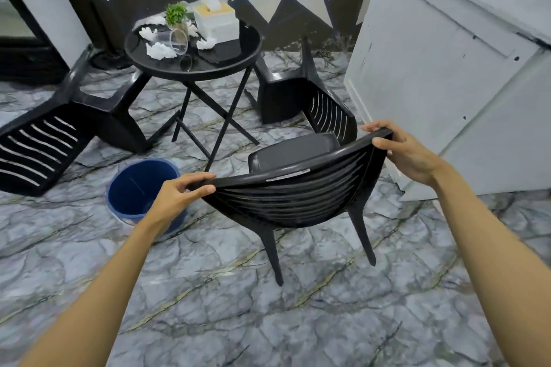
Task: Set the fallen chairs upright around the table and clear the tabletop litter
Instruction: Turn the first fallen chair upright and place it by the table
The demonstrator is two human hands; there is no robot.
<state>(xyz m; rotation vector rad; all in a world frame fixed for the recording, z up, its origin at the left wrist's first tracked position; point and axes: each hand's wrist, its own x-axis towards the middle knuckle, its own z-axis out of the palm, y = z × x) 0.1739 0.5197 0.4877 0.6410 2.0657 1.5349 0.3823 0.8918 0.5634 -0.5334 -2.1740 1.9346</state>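
Note:
A black plastic chair stands upright in front of me, its slatted back toward me. My left hand grips the left end of its top rail and my right hand grips the right end. Two more black chairs lie tipped over: one at the left, one right of the table. The round black table carries crumpled white tissues, a clear plastic cup lying on its side, a small green plant and a white tissue box.
A blue bin stands open on the marble-patterned floor, left of the upright chair. A pale cabinet or door panel rises close on the right. A patterned wall backs the table.

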